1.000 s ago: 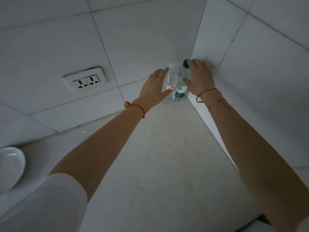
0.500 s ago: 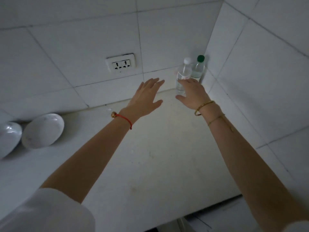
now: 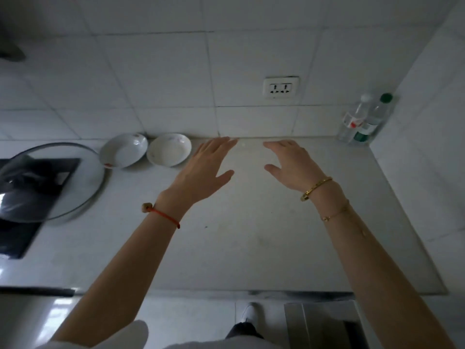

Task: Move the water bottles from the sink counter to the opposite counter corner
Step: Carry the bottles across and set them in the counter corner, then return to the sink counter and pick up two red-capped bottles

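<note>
Bottles stand upright, touching, in the counter [image 3: 251,248] corner at two o'clock: a white-capped bottle [image 3: 353,120] left of a green-capped bottle [image 3: 371,122]. Left to right: a glass lid [image 3: 83,185] at nine o'clock, two bowls [image 3: 123,151] at eleven, then left hand [image 3: 203,172] and right hand [image 3: 293,165], each grip spread wide, holding nothing, well apart from the bottles.
</note>
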Demonstrator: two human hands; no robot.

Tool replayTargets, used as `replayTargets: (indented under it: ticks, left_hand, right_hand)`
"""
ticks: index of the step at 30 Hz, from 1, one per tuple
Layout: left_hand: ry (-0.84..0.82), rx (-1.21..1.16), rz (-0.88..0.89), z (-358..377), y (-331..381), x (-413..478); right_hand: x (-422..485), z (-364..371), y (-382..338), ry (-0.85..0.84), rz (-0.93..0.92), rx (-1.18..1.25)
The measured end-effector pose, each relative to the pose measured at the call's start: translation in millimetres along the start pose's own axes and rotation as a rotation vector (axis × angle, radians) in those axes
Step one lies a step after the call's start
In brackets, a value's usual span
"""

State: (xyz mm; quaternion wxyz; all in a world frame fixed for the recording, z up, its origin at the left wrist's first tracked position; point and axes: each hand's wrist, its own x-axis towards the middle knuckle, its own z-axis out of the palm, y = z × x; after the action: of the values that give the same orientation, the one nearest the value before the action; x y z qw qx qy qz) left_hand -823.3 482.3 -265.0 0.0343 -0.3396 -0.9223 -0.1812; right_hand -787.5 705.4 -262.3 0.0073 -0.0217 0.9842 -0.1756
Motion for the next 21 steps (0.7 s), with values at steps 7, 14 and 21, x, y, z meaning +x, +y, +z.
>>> replayTargets:
  ticks: [7,14,21]
  left_hand:
    - [0.083,0.018,-0.195,-49.7,-35.8,-130.8]
    - [0.162,0.065,-0.352,-83.6,-63.1,-263.0]
    - [0.152,0.084,-0.513,-105.0,-78.1,-403.7]
  right_hand:
    - [-30.6,34.7,-118.2,-0.017,-0.203,0.017]
    - [-65.9,73.2,-222.1,-0.008,-0.368,0.047]
    - [-115.2,126.6,-328.3,-0.113,-0.529,0.047]
